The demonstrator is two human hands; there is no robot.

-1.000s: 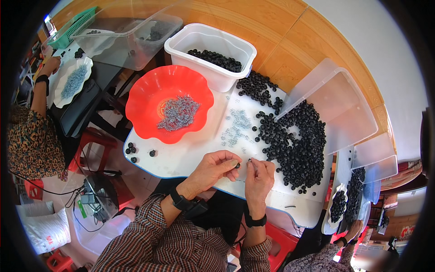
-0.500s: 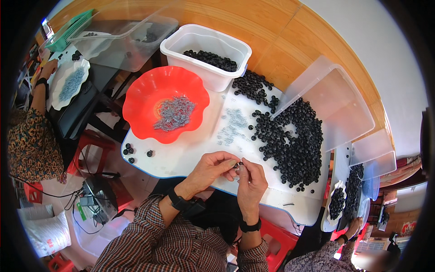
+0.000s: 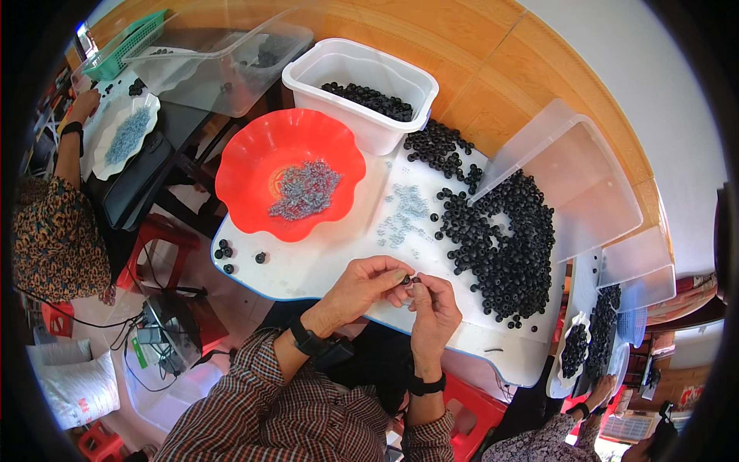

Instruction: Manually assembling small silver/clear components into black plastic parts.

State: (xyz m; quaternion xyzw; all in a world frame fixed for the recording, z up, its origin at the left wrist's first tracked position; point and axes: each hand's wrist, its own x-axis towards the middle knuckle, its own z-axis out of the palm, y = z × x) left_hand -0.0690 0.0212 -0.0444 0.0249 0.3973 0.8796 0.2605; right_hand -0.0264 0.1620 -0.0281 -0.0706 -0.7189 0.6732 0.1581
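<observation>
Over the front edge of the white table, my left hand pinches a small round black piece between thumb and index finger. Right beside it, the fingertips of my right hand are closed at the same spot, with a dark bit showing at their tips. Whether that is part of the same piece or a second one is too small to tell. Beyond my hands lie small clear pieces scattered on the table. A large heap of round black pieces spreads to their right.
A red scalloped bowl holds small greyish pieces. Behind it stands a white tub with black pieces inside. A clear plastic bin lies tipped by the heap. Several loose black pieces sit front left. Other people work at both sides.
The whole view has shifted slightly, so the table contents appear a little further right. My fingertips stay together at the small black piece, with my right fingers slightly further right.
</observation>
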